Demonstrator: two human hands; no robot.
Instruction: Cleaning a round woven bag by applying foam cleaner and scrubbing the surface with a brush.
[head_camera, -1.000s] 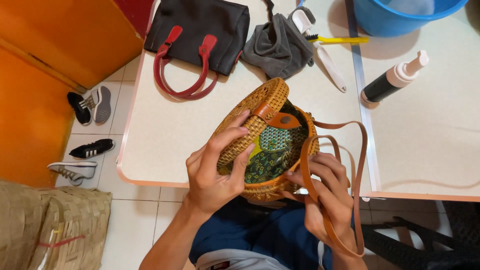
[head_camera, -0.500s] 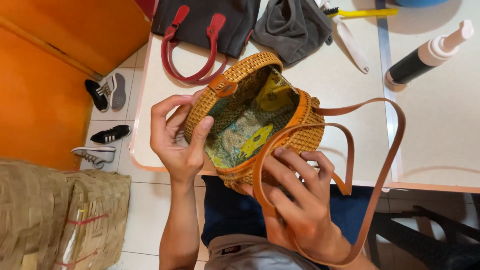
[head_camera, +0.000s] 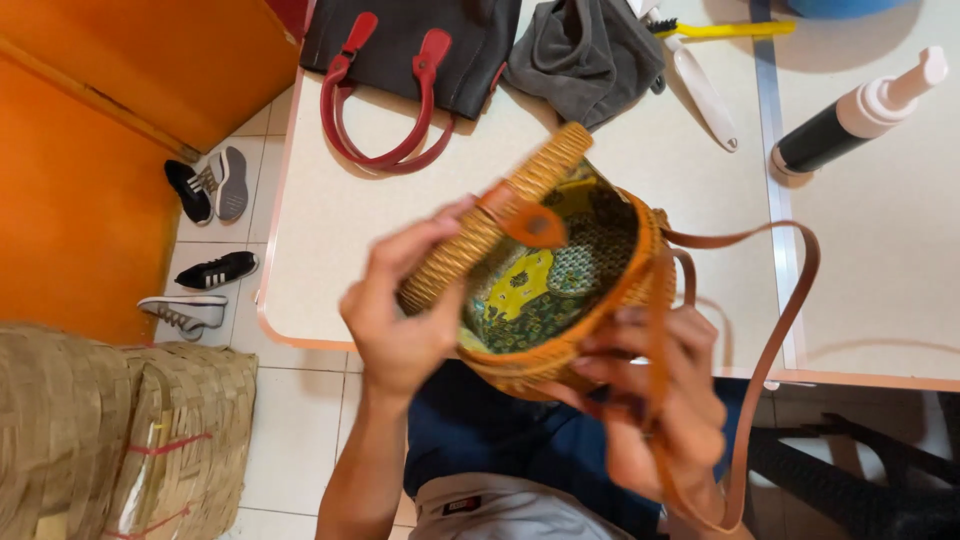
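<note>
A round woven rattan bag (head_camera: 560, 365) with a green and yellow patterned lining is held open over my lap, at the table's near edge. My left hand (head_camera: 405, 310) grips its hinged lid (head_camera: 490, 225), which carries a brown leather tab. My right hand (head_camera: 650, 400), blurred by motion, supports the bag's body from below and has the long brown leather strap (head_camera: 790, 310) running through its fingers. The strap loops out to the right and down past my wrist.
On the cream table (head_camera: 330, 260) lie a dark handbag with red handles (head_camera: 400, 60), a grey cloth (head_camera: 585, 55), a white brush (head_camera: 705, 95), a yellow-handled brush (head_camera: 730, 28) and a black pump bottle (head_camera: 850, 115). Shoes (head_camera: 205, 185) and woven sacks (head_camera: 110, 430) are on the floor at left.
The bag has been tilted and turned, the lid swinging from wide open toward edge-on. My right hand shifted under the bag's body and both hands are moving.
</note>
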